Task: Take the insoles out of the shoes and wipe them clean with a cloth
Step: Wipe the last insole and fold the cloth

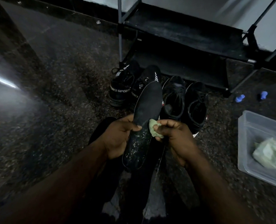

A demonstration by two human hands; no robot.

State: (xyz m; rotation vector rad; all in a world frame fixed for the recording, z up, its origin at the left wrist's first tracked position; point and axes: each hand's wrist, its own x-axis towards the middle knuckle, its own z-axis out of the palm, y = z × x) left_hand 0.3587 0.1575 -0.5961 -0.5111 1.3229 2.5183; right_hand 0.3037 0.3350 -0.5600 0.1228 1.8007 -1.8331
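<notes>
**Hold.** The left hand [117, 136] grips the black insole [143, 120] at mid-length, thumb across its upper face and fingers curled behind. The insole is held in the air above the person's lap, toe end pointing away towards the shoes. The right hand [174, 135] pinches a small wad of green cloth [154, 128] between thumb and fingertips, touching the insole's right edge.

**Condition.** Pale specks cover the heel half of the insole. The toe half looks cleaner, though the light is too poor to be sure.

**Risks.**
- The insole is gripped at one place only, so wiping pressure towards the free toe end is likely to bend it or twist it out of the grip.
- The cloth is a small wad and could slip from the pinch on a firm stroke.
- Loosened specks would probably fall onto the dark trousers and floor.
- Dim light may leave residue unnoticed.

**Surroundings.**
- The floor [61, 94] is dark and speckled.
- Two black pairs stand on it just beyond the hands: SPORT trainers [124, 84] and plain lace-up shoes [197, 105].
- Behind them stands a black tube-frame shoe rack [182, 29], with a pale wall beyond it.
- A clear plastic tub [244, 143] at the right holds more green cloth [269, 154].
- Two small blue objects [240, 98] lie near the rack; I cannot tell what they are.
</notes>
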